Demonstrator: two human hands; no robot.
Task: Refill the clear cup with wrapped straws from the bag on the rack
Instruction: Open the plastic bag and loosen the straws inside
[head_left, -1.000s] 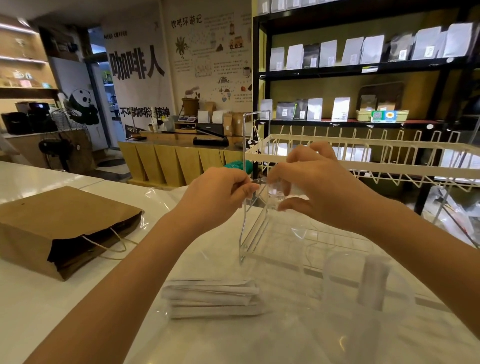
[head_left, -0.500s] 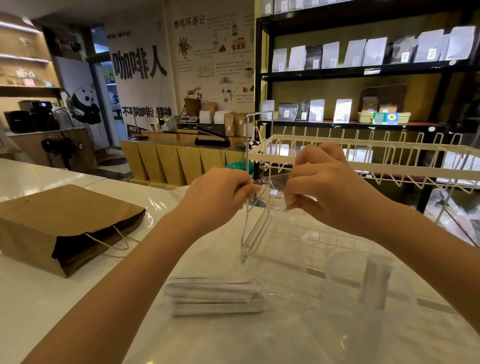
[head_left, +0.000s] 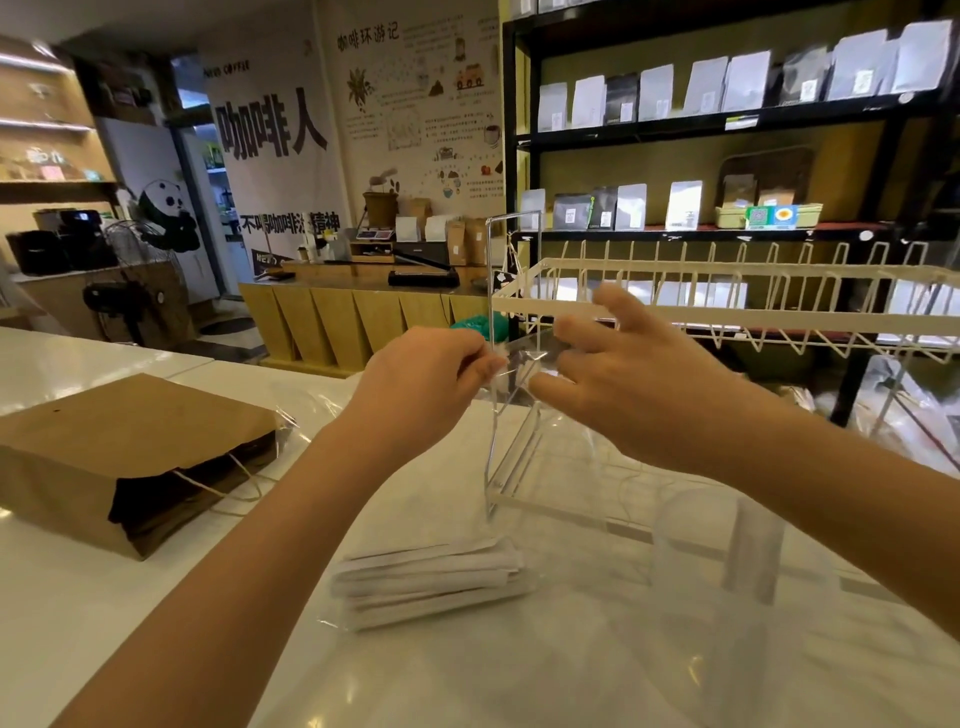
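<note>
I have both hands up at the mouth of the clear bag (head_left: 519, 467), just in front of the white wire rack (head_left: 727, 317): my left hand (head_left: 421, 384) pinches one lip of the film, my right hand (head_left: 623, 384) has its fingers spread and partly loose on the other. The wrapped straws (head_left: 431, 582) lie below and nearer me, long axis running left to right, closer to my left forearm. The clear cup (head_left: 717, 561) stands under my right forearm (one straw, I think, inside).
</note>
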